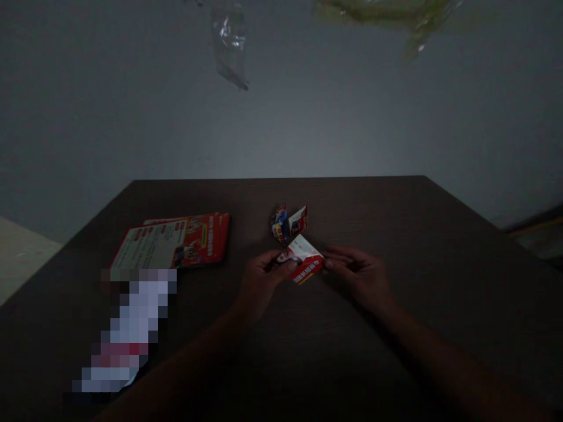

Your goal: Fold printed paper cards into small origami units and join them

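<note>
Between my two hands, over the middle of the table, is a folded piece of printed red and white paper (pixel 307 257). My left hand (pixel 266 275) pinches its left side, with the thumb on top. At its right corner, the thumb and fingers of my right hand (pixel 358 269) close on the edge. Just beyond it stands another folded paper piece (pixel 280 224), colourfully printed in blue, red and yellow, with a red and white flap (pixel 298 221) on its right. Whether these two pieces touch cannot be made out.
A stack of red and white printed leaflets (pixel 204 240) lies on the dark table (pixel 409 223) at left. Nearer me is a pixelated, bright oblong item (pixel 132 334). Behind the table rises a grey wall (pixel 334 129) with clear plastic (pixel 231 47) and yellowish tape (pixel 373 12) on it.
</note>
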Demonstrator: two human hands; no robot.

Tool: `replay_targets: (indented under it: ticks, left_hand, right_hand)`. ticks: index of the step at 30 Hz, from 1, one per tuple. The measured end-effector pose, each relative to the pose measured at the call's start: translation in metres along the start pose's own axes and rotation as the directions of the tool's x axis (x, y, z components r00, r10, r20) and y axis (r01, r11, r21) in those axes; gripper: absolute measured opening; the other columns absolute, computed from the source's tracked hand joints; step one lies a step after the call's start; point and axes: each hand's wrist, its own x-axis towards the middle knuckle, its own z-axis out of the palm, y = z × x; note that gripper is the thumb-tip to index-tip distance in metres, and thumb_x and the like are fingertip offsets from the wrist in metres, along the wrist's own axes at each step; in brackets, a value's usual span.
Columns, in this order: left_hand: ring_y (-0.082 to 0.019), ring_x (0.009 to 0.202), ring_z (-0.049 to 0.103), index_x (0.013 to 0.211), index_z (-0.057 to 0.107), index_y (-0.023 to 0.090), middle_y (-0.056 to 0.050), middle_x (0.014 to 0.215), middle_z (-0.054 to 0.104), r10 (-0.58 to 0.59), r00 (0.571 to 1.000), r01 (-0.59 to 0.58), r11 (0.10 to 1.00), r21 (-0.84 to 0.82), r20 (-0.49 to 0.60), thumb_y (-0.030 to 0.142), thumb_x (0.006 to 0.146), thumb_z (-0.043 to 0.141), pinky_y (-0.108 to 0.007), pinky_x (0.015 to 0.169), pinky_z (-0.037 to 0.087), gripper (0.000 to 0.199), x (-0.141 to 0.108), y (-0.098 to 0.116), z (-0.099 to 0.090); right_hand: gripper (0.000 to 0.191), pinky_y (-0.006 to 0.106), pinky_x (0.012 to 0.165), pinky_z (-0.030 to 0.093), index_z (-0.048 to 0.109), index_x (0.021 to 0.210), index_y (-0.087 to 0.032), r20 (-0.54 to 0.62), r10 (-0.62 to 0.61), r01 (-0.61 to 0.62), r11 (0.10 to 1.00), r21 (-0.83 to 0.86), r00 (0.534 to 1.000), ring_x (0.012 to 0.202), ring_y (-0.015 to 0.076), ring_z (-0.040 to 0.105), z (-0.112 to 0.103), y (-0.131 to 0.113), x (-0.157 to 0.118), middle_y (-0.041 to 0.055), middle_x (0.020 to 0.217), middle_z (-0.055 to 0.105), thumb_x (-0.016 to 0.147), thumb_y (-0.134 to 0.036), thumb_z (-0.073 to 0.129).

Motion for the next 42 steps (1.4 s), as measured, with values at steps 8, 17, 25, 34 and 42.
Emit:
replay_targets:
  ticks: [8, 17, 25, 34, 42]
  left_hand:
    - [-0.016, 0.074, 0.065, 0.09, 0.068, 0.015, -0.004, 0.085, 0.072, -0.015, 1.0, 0.015, 0.998, 0.06, 0.001, 0.031, 0.062, 0.079, -0.025, 0.068, 0.051, 0.035, -0.003, 0.008, 0.004]
    - [-0.015, 0.066, 0.064, 0.079, 0.071, 0.015, -0.002, 0.074, 0.072, -0.049, 0.999, 0.051, 0.993, 0.104, -0.015, 0.035, 0.066, 0.076, -0.023, 0.06, 0.049, 0.024, -0.008, 0.008, 0.004]
    - [-0.016, 0.068, 0.065, 0.081, 0.071, 0.015, -0.003, 0.077, 0.073, -0.056, 0.998, 0.058, 0.994, 0.091, -0.034, 0.034, 0.066, 0.076, -0.025, 0.064, 0.051, 0.026, -0.007, 0.008, 0.005]
    - [-0.015, 0.066, 0.065, 0.079, 0.071, 0.014, -0.003, 0.075, 0.072, -0.066, 0.997, 0.07, 0.99, 0.122, -0.036, 0.034, 0.064, 0.077, -0.023, 0.061, 0.051, 0.026, -0.008, 0.009, 0.005]
    - [-0.016, 0.065, 0.066, 0.078, 0.071, 0.014, -0.003, 0.074, 0.072, -0.084, 0.995, 0.088, 0.99, 0.106, -0.046, 0.033, 0.061, 0.079, -0.024, 0.06, 0.052, 0.027, -0.009, 0.015, 0.008]
  right_hand:
    - [0.026, 0.032, 0.062, 0.06, 0.073, 0.081, -0.019, 0.014, -0.017, 0.018, 0.997, -0.073, 1.0, 0.06, 0.0168, 0.069, 0.003, 0.0, -0.001, 0.0048, 0.075, 0.074, 0.058, -0.027, 0.081]
    - [0.029, 0.029, 0.062, 0.057, 0.072, 0.089, -0.019, 0.098, 0.004, 0.005, 0.996, -0.091, 0.995, 0.061, 0.0149, 0.068, -0.001, 0.0, -0.001, 0.0048, 0.074, 0.074, 0.067, -0.036, 0.076]
    - [0.028, 0.028, 0.062, 0.053, 0.072, 0.094, -0.016, 0.254, -0.012, 0.079, 0.963, -0.257, 0.967, 0.065, 0.015, 0.065, -0.005, -0.003, -0.002, 0.0053, 0.071, 0.071, 0.077, -0.039, 0.067]
    - [0.019, 0.026, 0.058, 0.05, 0.074, 0.083, -0.018, 0.302, -0.062, 0.174, 0.917, -0.36, 0.951, 0.061, 0.014, 0.063, -0.003, -0.004, -0.004, 0.0039, 0.066, 0.071, 0.078, -0.034, 0.066]
    - [0.021, 0.025, 0.055, 0.051, 0.072, 0.075, -0.016, 0.276, -0.008, 0.103, 0.938, -0.331, 0.961, 0.057, 0.0136, 0.063, 0.001, -0.006, -0.005, 0.0041, 0.062, 0.07, 0.075, -0.036, 0.068]
